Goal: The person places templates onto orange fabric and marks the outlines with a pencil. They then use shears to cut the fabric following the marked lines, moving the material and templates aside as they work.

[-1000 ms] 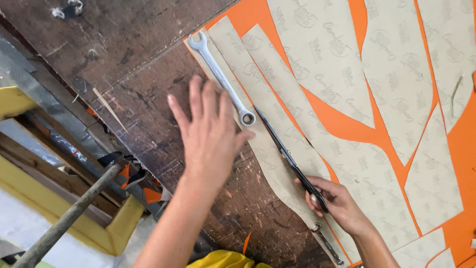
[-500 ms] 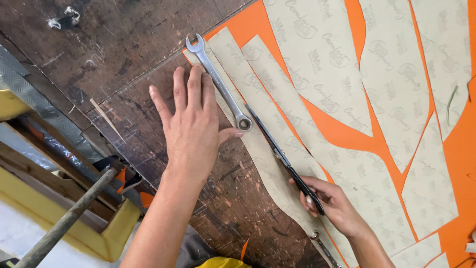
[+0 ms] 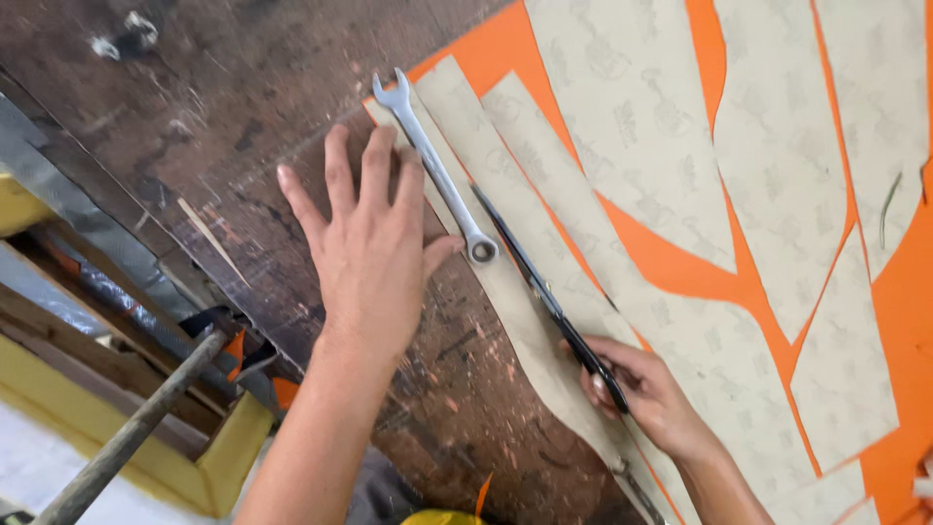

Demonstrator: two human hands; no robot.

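While the left hand (image 3: 374, 243) lies flat and open on the dark wooden desk (image 3: 194, 107), fingertips touching the combination wrench (image 3: 434, 167) that sits on a beige paper strip (image 3: 520, 292), the right hand (image 3: 646, 394) is closed around a black-handled cutting tool (image 3: 554, 306), blade on the strip.

shiny metal wrench (image 3: 434, 167), matt paper strips (image 3: 622, 117), scuffed wooden table (image 3: 194, 107)

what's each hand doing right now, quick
Left hand: open, fingers spread flat on the worn table, touching the combination wrench.
Right hand: closed around the black-handled scissors on the beige pattern strip.
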